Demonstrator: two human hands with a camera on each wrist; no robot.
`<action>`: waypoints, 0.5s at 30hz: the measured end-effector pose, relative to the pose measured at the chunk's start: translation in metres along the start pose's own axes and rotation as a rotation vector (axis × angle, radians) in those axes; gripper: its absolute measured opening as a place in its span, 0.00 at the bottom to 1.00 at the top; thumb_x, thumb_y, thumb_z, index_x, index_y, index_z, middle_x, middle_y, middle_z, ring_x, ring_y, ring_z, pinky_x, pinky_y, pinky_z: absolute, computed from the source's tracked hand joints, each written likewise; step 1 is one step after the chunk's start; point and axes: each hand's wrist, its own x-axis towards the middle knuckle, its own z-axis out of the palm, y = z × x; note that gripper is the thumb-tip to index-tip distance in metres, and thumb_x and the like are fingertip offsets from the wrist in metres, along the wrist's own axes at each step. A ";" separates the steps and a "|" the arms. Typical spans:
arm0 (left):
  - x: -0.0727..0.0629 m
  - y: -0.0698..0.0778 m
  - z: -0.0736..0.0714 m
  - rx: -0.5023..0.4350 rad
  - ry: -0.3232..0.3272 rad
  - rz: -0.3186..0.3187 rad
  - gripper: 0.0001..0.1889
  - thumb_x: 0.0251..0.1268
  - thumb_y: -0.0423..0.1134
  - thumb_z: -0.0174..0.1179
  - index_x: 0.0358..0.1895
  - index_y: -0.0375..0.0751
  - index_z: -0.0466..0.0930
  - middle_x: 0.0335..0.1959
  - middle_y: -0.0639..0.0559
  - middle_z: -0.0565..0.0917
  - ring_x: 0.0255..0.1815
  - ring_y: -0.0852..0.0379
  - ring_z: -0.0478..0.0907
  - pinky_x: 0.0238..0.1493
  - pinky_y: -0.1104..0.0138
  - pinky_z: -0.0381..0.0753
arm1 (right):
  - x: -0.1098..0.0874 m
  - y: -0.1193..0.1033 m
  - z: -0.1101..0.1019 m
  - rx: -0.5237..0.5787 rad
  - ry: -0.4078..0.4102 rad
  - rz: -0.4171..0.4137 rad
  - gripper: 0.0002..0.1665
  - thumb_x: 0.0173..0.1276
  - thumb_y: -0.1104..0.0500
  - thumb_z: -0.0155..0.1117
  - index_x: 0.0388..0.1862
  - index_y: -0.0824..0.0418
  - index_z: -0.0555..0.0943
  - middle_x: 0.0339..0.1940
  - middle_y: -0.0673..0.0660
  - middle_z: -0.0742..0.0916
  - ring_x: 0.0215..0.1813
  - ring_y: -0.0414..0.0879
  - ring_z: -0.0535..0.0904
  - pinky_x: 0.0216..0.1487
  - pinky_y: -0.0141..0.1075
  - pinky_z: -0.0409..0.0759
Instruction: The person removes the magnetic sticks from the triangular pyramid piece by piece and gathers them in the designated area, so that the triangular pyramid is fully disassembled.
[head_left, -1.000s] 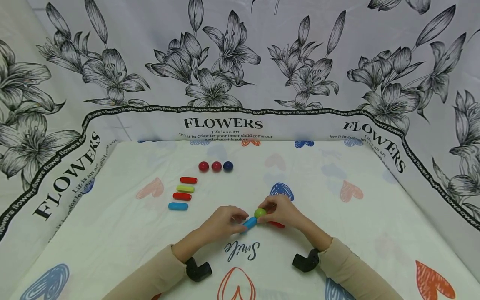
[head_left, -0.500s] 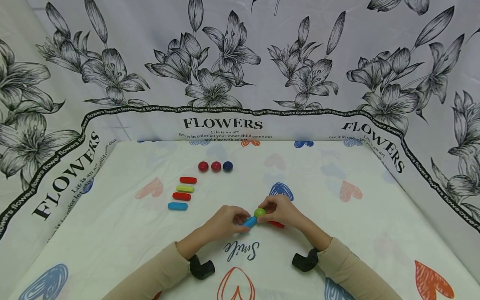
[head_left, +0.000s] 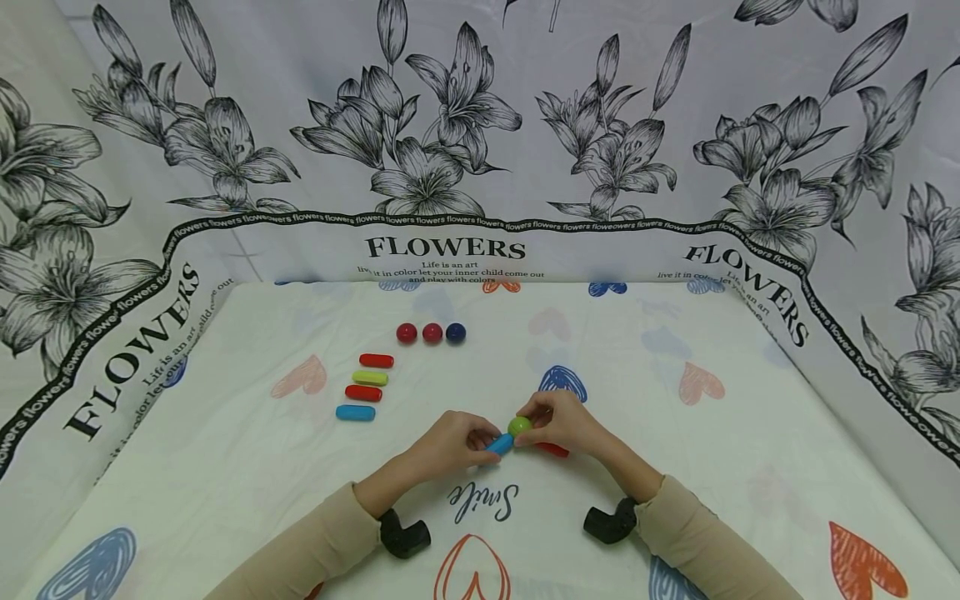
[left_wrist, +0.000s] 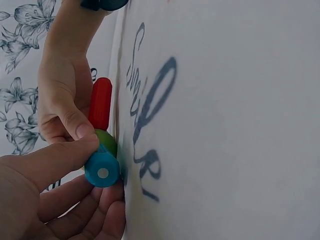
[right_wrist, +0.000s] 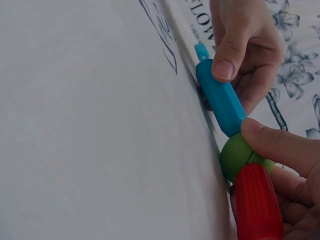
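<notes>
My left hand pinches a blue ridged rod between thumb and fingers. The rod's inner end meets a green ball, which my right hand grips with thumb and fingertips. From the ball's other side sticks out a red rod, partly covered by the right hand in the head view. In the right wrist view the blue rod, ball and red rod make one bent chain close over the cloth. The left wrist view looks at the blue rod's end, which has a pale dot.
To the left lie a blue rod, two red rods and a yellow-green rod, roughly stacked in a column. Behind them sit two red balls and a dark blue ball. A printed cloth covers the table.
Over the last second my left hand has shifted slightly right along the blue rod, toward the green ball. My right hand stays nearly still on the ball.
</notes>
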 end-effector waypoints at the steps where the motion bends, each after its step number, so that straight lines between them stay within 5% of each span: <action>1: 0.000 0.000 0.000 0.001 0.001 0.000 0.14 0.56 0.37 0.69 0.44 0.35 0.85 0.31 0.50 0.85 0.29 0.66 0.74 0.33 0.80 0.74 | 0.000 0.000 0.000 -0.001 0.000 0.000 0.18 0.51 0.57 0.78 0.38 0.65 0.85 0.34 0.59 0.89 0.33 0.34 0.78 0.36 0.22 0.79; 15: -0.009 -0.008 -0.008 0.015 -0.027 -0.005 0.14 0.54 0.37 0.70 0.43 0.37 0.85 0.32 0.50 0.86 0.30 0.67 0.75 0.34 0.80 0.76 | 0.000 -0.003 0.001 -0.007 0.004 0.038 0.18 0.50 0.56 0.78 0.38 0.62 0.85 0.34 0.57 0.88 0.33 0.35 0.77 0.36 0.23 0.78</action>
